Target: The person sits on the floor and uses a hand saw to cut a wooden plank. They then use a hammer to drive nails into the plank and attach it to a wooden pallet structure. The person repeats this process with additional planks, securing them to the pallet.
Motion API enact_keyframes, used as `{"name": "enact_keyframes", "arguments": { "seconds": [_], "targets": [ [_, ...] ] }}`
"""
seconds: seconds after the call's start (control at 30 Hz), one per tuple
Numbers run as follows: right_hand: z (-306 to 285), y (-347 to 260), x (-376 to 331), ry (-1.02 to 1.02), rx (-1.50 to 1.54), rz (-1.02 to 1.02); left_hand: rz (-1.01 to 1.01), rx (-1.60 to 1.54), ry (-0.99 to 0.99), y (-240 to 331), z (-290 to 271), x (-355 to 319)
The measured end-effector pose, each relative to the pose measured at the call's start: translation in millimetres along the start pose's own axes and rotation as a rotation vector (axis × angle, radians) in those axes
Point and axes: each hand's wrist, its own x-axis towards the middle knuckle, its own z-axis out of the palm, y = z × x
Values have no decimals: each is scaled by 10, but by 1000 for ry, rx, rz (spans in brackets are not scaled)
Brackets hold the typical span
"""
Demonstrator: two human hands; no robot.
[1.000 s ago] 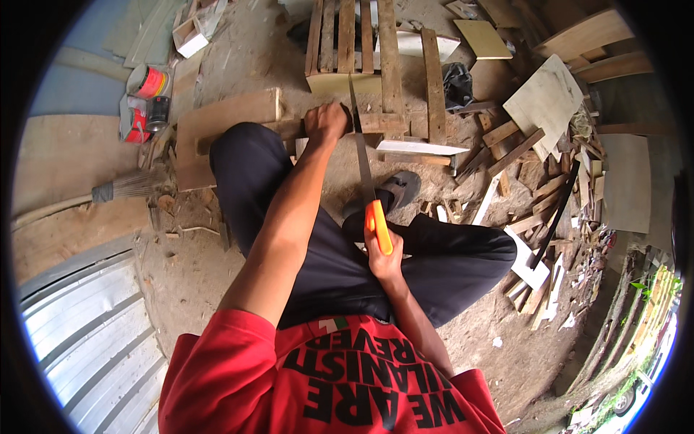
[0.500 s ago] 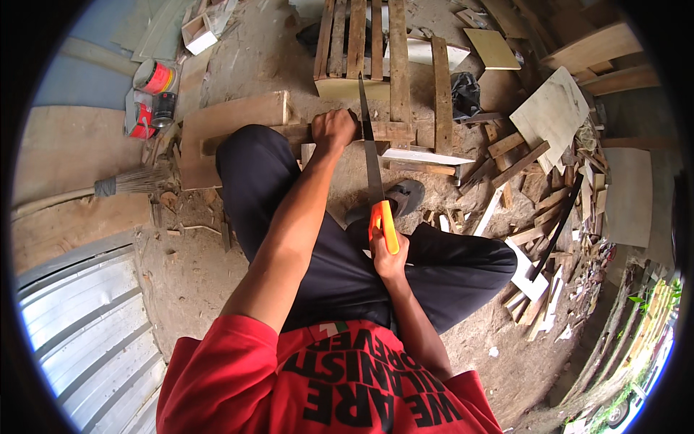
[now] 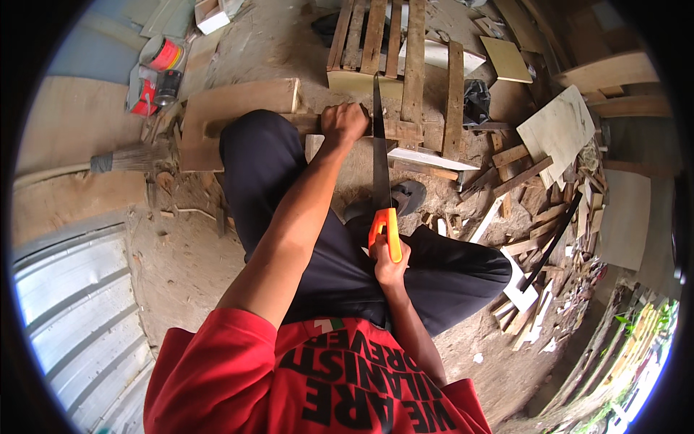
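Observation:
My right hand is wrapped round the orange handle of a handsaw in front of my lap. The saw's long dark blade points away from me and crosses a wooden plank. Just left of the blade, my left hand is closed over the plank and presses on it. The plank runs sideways past my raised left knee. Its right part rests among other timber. I cannot tell how deep the blade sits in the wood.
A slatted wooden piece stands ahead, with an upright board to its right. Scrap wood is heaped at right. Paint cans, a broom and a plywood sheet are at left. A sandalled foot shows beneath the saw.
The saw has come slightly back toward me across the plank. My left hand stays closed on the wood. The whole view has shifted a little.

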Motion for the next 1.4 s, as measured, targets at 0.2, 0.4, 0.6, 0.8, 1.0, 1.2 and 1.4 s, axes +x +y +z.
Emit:
{"name": "enact_keyframes", "arguments": {
  "seconds": [0.2,0.4,0.6,0.8,1.0,1.2,1.4],
  "targets": [
    [223,-229,651,8,37,-19,104,1,207,-117,171,18],
    [129,-71,190,14,11,-42,-9,-50,-48,-79,33,17],
    [-121,34,-15,-32,72,112,-11,-21,-77,-34,9,4],
    [313,-313,1056,50,117,64,0,-10,-1,-58,129,70],
    [145,-56,273,26,42,-22,17,-12,51,-66,84,25],
    [-54,-172,42,24,23,54,-7,55,-38,-26,39,10],
    [325,-272,1128,68,136,41,70,14,77,-121,191,57]
  ]
}}
